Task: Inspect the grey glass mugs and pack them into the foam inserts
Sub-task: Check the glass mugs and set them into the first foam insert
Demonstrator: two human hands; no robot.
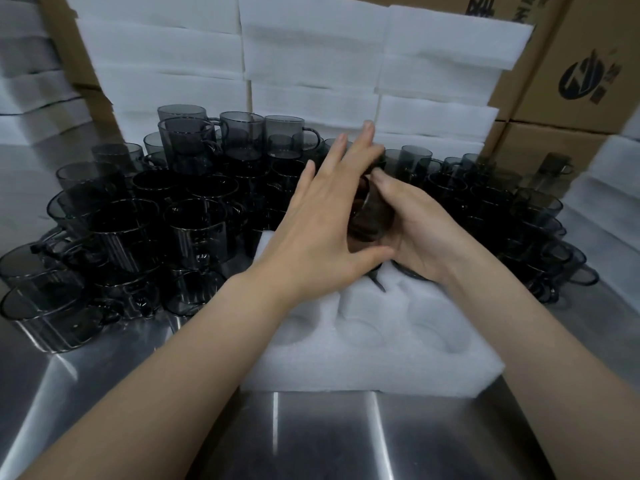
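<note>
A grey glass mug point(372, 211) is held above the far edge of the white foam insert point(363, 348). My right hand point(417, 233) grips it from the right and below, fingers curled round its body. My left hand point(318, 220) lies against the mug's left side with straight, spread fingers, thumb under it. The insert has several round pockets; the near ones hold nothing, and a mug's dark rim point(412, 271) shows in a far pocket under my right hand. Many grey mugs point(166, 220) stand crowded to the left, and more mugs point(502, 209) to the right.
The steel table point(311, 438) carries everything. Stacks of white foam sheets point(311, 64) rise behind the mugs. Cardboard boxes point(581, 74) stand at the back right, with more foam at both sides.
</note>
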